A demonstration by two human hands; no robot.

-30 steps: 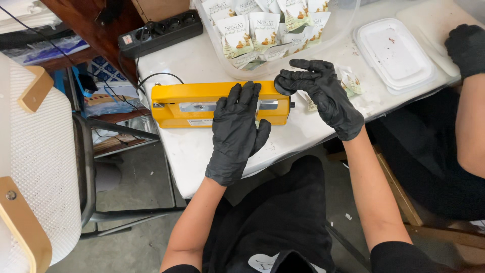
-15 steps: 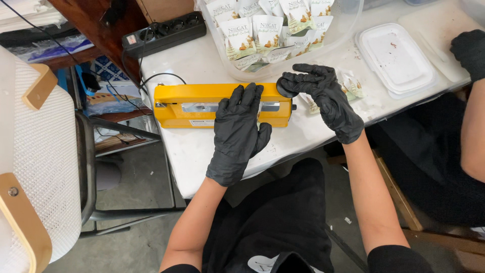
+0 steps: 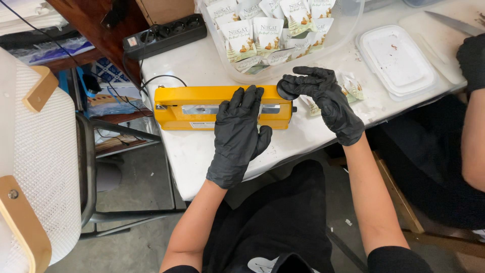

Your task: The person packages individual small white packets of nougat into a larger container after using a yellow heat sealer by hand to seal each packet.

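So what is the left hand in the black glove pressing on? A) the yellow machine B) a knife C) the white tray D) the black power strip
A: the left hand lies flat, fingers spread, on top of the yellow machine, far from the white tray and the power strip.

One yellow heat sealer [image 3: 202, 107]. One black power strip [image 3: 164, 35]. One clear plastic tub [image 3: 348, 25], with at least eight printed pouches [image 3: 267, 34] inside. One white lidded tray [image 3: 396, 60]. One knife [image 3: 454, 23]. Three black-gloved hands in view.
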